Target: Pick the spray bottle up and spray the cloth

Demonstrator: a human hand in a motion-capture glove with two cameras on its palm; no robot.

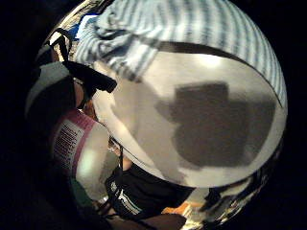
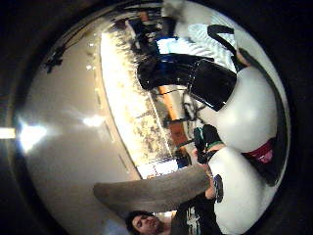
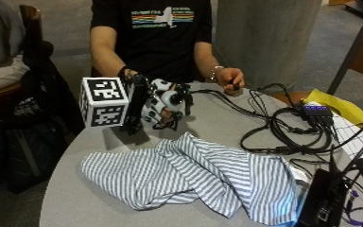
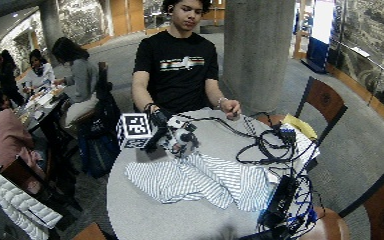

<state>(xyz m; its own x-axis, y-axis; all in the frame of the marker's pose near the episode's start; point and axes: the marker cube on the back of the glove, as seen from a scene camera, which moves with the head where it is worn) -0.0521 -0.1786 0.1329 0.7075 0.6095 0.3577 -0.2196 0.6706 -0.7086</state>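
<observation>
The right hand (image 3: 159, 106) had its fingers curled around the white spray bottle (image 1: 91, 148), probably smooth and slippery, above the soft striped cloth (image 3: 194, 177).

Striped cloth (image 4: 205, 181) on grey table (image 4: 172, 220)

Count of items, outside view:
- 1 striped cloth (image 3: 194, 177), crumpled, centre to lower right of frame.
- 1 spray bottle (image 1: 81, 148), white with a pink label; seen only in the palm views.
- 1 round grey table (image 3: 81, 208).
- 1 yellow sheet (image 3: 335, 105), right edge.
- 1 gloved right hand (image 3: 162, 106), 1 bare hand (image 3: 230, 78).
</observation>
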